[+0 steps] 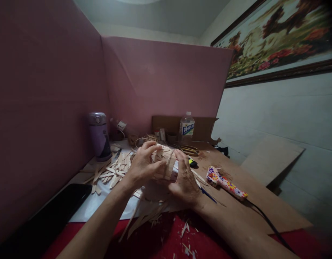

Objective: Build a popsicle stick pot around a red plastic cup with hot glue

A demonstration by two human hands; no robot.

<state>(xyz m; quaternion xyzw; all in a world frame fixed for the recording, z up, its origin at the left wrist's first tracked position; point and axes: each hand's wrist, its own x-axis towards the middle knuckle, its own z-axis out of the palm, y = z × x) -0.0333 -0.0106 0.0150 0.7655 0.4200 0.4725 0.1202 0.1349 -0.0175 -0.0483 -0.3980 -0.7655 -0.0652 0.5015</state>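
Observation:
Between my two hands is a rounded piece built from wooden craft sticks point(169, 163), with a band of twine around it. My left hand point(144, 163) grips its left side, thumb across the near face and fingers over the top. On the right side, my right hand point(186, 180) holds it with fingers on top and thumb low at the front. The underside of the piece is hidden. Loose craft sticks point(118, 167) lie heaped to the left of my left hand. A flower-patterned glue gun point(226, 183) with a black cord rests to the right of my right hand.
A purple flask point(99, 136) stands at the left, near a black phone-like slab point(66, 205). Behind my hands are a labelled plastic bottle point(186, 127), scissors point(189, 149) and a cardboard strip point(203, 127). Wood scraps litter the red cloth point(155, 244). Pink panels enclose the table's left and back.

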